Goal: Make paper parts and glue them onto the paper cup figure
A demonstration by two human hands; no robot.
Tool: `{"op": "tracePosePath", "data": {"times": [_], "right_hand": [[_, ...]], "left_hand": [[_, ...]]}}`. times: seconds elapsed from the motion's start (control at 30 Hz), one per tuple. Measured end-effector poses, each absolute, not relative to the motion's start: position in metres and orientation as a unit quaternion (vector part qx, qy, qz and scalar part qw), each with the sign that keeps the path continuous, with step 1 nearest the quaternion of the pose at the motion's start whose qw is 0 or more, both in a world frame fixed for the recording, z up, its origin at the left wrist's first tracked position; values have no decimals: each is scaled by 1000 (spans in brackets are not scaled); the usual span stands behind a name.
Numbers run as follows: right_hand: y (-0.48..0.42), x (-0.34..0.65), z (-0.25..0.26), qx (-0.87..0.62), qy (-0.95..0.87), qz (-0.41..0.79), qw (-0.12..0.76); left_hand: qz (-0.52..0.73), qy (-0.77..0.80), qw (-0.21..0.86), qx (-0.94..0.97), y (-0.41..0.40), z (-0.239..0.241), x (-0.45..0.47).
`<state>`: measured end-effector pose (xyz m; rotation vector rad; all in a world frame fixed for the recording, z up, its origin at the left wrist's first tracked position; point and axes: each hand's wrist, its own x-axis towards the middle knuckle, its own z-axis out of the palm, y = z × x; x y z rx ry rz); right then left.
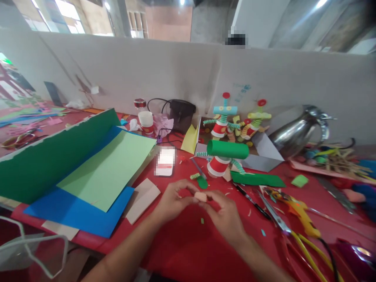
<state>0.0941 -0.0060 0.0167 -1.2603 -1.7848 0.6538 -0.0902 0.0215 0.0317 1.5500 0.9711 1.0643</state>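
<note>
My left hand (173,201) and my right hand (223,213) meet over the red table (182,246), both pinched on a small folded peach paper strip (201,196) held between their fingertips. Just beyond them lies a green paper leaf piece (201,181) with a yellow-green folded strip. Behind it stands a paper-cup figure (219,164) with a green paper roll (227,149) for a head and accordion paper arms.
Green, light green and blue paper sheets (96,172) lie at the left. Scissors (274,217), a pen (252,201) and a yellow glue gun (302,215) lie at the right. Two finished cup figures (232,123), a black bag (180,113) and a steel jug (296,133) stand by the back wall.
</note>
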Motion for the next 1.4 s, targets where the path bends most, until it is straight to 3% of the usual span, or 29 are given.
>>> {"op": "tracePosePath", "data": {"times": [0.63,0.87,0.93,1.07,1.13,1.4], "right_hand": [[-11,142,9,-573,-599,320,458],[-14,143,16,-563,-652,299,410],[-16,144,15,-565,-647,289,422],[-19,138,6,-567,-628,307,436],[-23,130,-1,-556,-627,340,427],[-32,113,-25,-541,-683,285,400]], "left_hand": [[410,405,545,609,30,35,-30],[331,416,563,633,24,32,-40],[297,436,516,675,34,38,-61],[383,572,257,678,88,49,-119],[378,608,180,675,122,48,-143],[329,563,109,750,169,12,-161]]}}
